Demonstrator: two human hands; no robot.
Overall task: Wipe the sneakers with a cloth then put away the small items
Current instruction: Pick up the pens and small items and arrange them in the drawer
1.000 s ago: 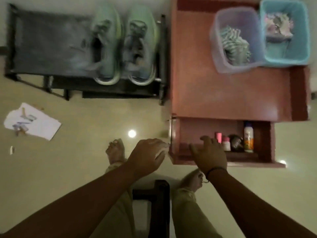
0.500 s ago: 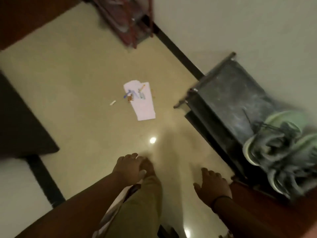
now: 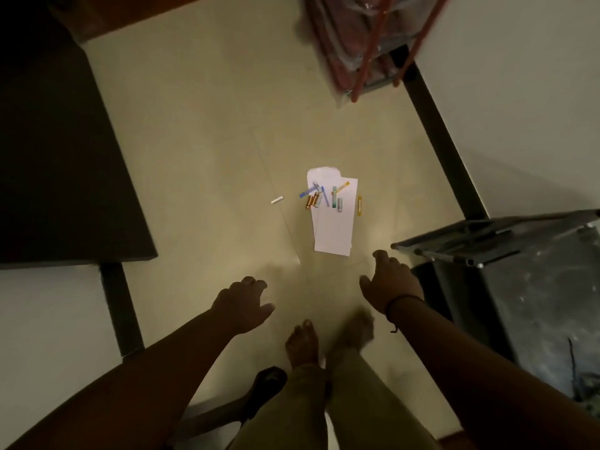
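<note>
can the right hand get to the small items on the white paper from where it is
Probably yes: the right hand is open and empty, with bare floor between it and the white paper holding the small items.

A pale tiled floor (image 3: 194,157) fills the middle of the view. A dark piece of furniture (image 3: 55,164) stands at the left. At the top, a red-framed rack (image 3: 367,43) holds plastic-wrapped bundles beside a light wall (image 3: 519,92) with a dark skirting strip (image 3: 444,151). A grey metal shelf (image 3: 519,274) stands at the right.
</note>
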